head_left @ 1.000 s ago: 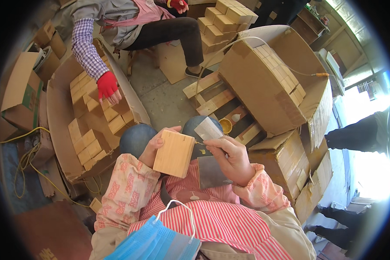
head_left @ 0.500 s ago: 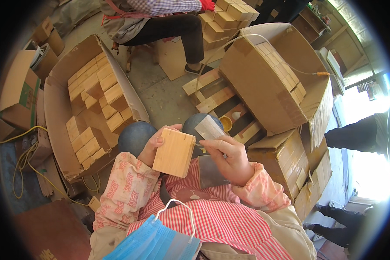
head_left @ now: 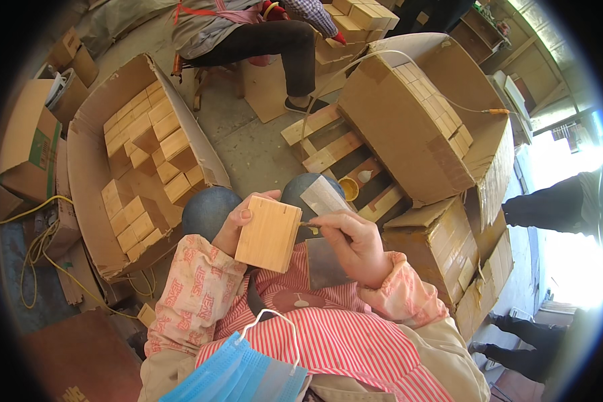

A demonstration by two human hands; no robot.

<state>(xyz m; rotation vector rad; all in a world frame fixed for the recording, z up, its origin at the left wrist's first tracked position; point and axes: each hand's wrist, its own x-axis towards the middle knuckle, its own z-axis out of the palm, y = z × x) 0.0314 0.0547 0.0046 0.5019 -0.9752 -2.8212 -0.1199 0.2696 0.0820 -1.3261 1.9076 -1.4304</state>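
Note:
My left hand (head_left: 233, 224) is wrapped round a square, light wooden block (head_left: 268, 233), with the thumb on its near face. Two short dark slots show along the block's top edge. In a pinch, my right hand (head_left: 352, 242) holds a thin dark stick (head_left: 306, 224) whose tip meets the block's right side. Beyond that hand, a pale grey strip (head_left: 325, 195) lies over my right knee; it looks like sandpaper. Below the stick, a dark grey square sheet (head_left: 324, 262) rests against my striped apron (head_left: 355, 342).
Wooden blocks fill parts of a large carton (head_left: 80, 167) at left and another carton (head_left: 402, 127) at right. A yellow cup (head_left: 348, 189) stands by a wooden pallet (head_left: 335, 153). Ahead sits a co-worker (head_left: 254, 53) with red gloves. A blue mask (head_left: 241, 368) hangs below me.
My right hand and the stick have shifted slightly at the block's side, and the block has turned a little. The co-worker's arm has moved down and right.

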